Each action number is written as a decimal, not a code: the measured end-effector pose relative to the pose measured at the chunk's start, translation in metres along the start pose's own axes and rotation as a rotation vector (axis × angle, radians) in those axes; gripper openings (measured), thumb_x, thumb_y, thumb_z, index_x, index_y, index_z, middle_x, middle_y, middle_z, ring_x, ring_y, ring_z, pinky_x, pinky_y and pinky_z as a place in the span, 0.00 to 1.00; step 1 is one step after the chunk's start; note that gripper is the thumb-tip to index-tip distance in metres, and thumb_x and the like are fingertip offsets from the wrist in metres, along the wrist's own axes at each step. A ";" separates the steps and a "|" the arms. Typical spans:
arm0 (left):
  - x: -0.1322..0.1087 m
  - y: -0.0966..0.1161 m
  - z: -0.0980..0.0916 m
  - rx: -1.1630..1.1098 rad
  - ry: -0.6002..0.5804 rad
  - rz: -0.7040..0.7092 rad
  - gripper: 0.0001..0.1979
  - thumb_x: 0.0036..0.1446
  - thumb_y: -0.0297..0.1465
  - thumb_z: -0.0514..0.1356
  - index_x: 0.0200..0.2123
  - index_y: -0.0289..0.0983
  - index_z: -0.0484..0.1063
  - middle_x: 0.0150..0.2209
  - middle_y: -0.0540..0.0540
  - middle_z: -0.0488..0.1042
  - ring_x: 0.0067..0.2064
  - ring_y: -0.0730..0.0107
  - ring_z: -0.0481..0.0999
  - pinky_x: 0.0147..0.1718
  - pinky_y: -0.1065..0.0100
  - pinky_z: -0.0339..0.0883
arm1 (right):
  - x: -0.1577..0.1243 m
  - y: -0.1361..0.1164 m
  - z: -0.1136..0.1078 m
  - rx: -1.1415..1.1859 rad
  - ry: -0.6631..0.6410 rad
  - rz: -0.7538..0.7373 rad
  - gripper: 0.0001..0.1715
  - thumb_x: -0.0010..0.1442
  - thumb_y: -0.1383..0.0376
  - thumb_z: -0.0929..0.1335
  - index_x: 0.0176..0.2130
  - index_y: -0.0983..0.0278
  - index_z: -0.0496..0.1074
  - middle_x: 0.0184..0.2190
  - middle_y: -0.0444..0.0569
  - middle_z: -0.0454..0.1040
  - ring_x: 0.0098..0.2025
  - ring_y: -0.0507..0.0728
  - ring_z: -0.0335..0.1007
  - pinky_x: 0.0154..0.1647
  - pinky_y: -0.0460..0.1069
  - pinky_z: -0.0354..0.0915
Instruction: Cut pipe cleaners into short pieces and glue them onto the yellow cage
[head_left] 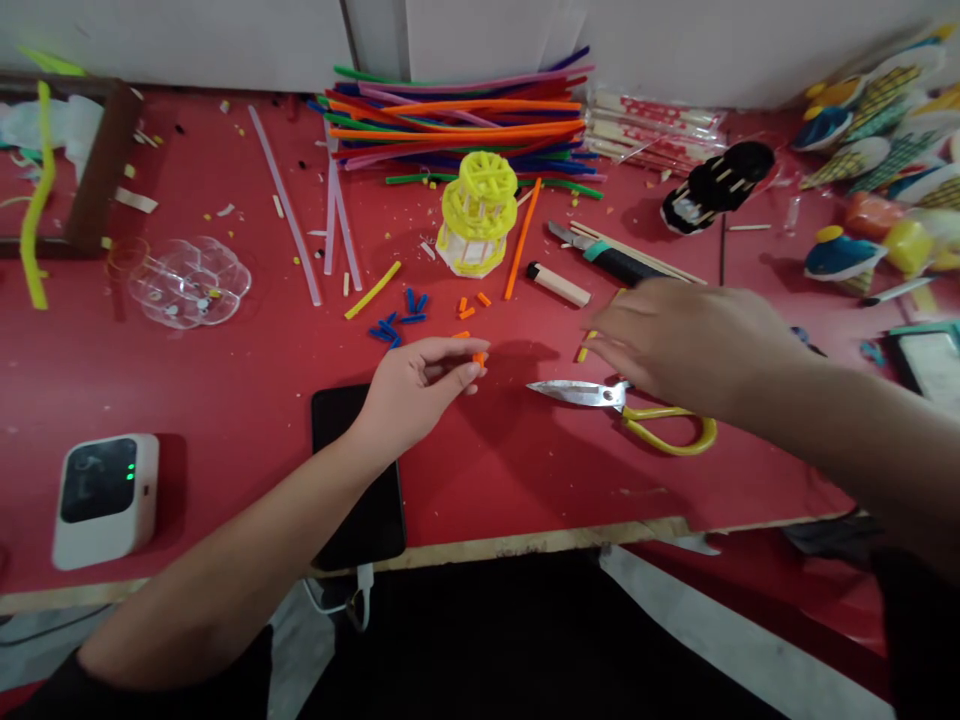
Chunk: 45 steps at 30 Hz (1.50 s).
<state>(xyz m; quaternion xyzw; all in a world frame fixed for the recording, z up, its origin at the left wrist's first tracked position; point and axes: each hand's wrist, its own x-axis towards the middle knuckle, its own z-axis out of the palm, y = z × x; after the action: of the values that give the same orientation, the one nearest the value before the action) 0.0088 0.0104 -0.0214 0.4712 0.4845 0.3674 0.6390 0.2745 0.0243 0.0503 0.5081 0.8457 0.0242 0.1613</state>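
Observation:
My left hand (420,385) hovers over the red table (225,400) and pinches a small orange pipe-cleaner piece (479,357) between thumb and fingers. My right hand (686,340) is blurred and reaches leftward just above the yellow-handled scissors (630,405), which lie shut on the table; nothing shows in its fingers. Short orange pieces (472,303) and blue pieces (401,325) lie scattered just beyond the left hand. A yellow pipe-cleaner tower (478,212) stands further back.
A pile of coloured pipe cleaners (457,125) lies at the back. A black phone (360,480) and a white device (105,495) sit near the front edge. A clear plastic dish (187,282), a lighter (559,284), a utility knife (611,258) and painted toys (877,150) surround the work spot.

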 end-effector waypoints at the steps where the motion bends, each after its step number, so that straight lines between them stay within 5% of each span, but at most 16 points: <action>1: 0.000 0.000 0.000 -0.016 0.000 -0.002 0.14 0.51 0.33 0.72 0.43 0.37 0.83 0.40 0.44 0.84 0.36 0.70 0.82 0.40 0.68 0.79 | 0.015 -0.007 -0.002 -0.033 0.067 -0.097 0.17 0.69 0.63 0.60 0.37 0.62 0.77 0.37 0.54 0.79 0.42 0.62 0.74 0.33 0.51 0.59; 4: 0.002 0.002 -0.001 -0.069 -0.001 -0.020 0.15 0.50 0.32 0.73 0.43 0.37 0.83 0.39 0.45 0.84 0.37 0.70 0.82 0.41 0.68 0.80 | 0.055 -0.021 -0.005 -0.105 0.171 -0.226 0.24 0.72 0.71 0.54 0.45 0.68 0.77 0.42 0.55 0.78 0.49 0.62 0.72 0.44 0.52 0.62; 10: 0.003 0.004 -0.002 -0.178 0.007 -0.051 0.16 0.47 0.32 0.74 0.42 0.37 0.84 0.39 0.45 0.84 0.38 0.70 0.82 0.43 0.67 0.79 | 0.095 -0.028 0.009 -0.140 0.269 -0.273 0.27 0.71 0.74 0.54 0.35 0.68 0.78 0.34 0.54 0.78 0.46 0.62 0.72 0.40 0.53 0.61; 16: 0.004 0.003 -0.002 -0.241 0.005 -0.100 0.14 0.49 0.32 0.73 0.41 0.37 0.84 0.40 0.44 0.84 0.39 0.68 0.83 0.45 0.64 0.79 | 0.093 -0.016 0.029 -0.089 0.518 -0.323 0.24 0.72 0.69 0.57 0.32 0.63 0.76 0.34 0.52 0.81 0.34 0.57 0.71 0.32 0.53 0.58; 22: 0.005 0.001 -0.003 -0.344 0.014 -0.097 0.13 0.45 0.32 0.77 0.37 0.38 0.84 0.36 0.48 0.85 0.35 0.74 0.82 0.40 0.70 0.78 | 0.063 -0.016 0.028 0.132 0.896 -0.561 0.12 0.72 0.67 0.62 0.42 0.60 0.75 0.44 0.49 0.83 0.40 0.55 0.77 0.40 0.49 0.71; 25: 0.004 0.002 -0.003 -0.363 -0.006 -0.109 0.14 0.43 0.32 0.78 0.35 0.38 0.84 0.34 0.49 0.84 0.34 0.75 0.82 0.39 0.73 0.77 | 0.046 -0.027 0.025 0.232 0.856 -0.604 0.12 0.72 0.68 0.63 0.46 0.60 0.75 0.46 0.48 0.82 0.41 0.55 0.78 0.44 0.50 0.72; 30: 0.001 0.005 -0.003 -0.357 -0.048 -0.138 0.14 0.43 0.33 0.78 0.35 0.37 0.83 0.33 0.49 0.85 0.33 0.73 0.83 0.35 0.73 0.78 | 0.035 -0.043 0.025 0.392 0.696 -0.443 0.16 0.74 0.66 0.60 0.44 0.58 0.77 0.42 0.44 0.82 0.42 0.53 0.79 0.56 0.54 0.67; 38: 0.000 0.007 -0.002 -0.231 -0.094 -0.126 0.23 0.41 0.33 0.79 0.42 0.37 0.81 0.35 0.46 0.86 0.37 0.66 0.85 0.32 0.73 0.77 | 0.042 -0.042 0.018 0.529 0.641 -0.645 0.18 0.74 0.67 0.59 0.44 0.62 0.77 0.43 0.49 0.82 0.47 0.54 0.78 0.47 0.51 0.73; 45: -0.001 0.004 -0.003 -0.223 -0.133 -0.116 0.20 0.41 0.34 0.78 0.38 0.36 0.79 0.33 0.45 0.85 0.39 0.61 0.86 0.35 0.68 0.78 | 0.045 -0.046 0.018 0.527 0.742 -0.710 0.15 0.71 0.72 0.61 0.40 0.64 0.75 0.42 0.50 0.83 0.46 0.54 0.79 0.48 0.50 0.75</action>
<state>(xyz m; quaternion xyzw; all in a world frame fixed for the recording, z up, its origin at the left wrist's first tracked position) 0.0061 0.0115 -0.0177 0.3917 0.4235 0.3493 0.7384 0.2212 0.0390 0.0121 0.1734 0.9419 -0.0662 -0.2799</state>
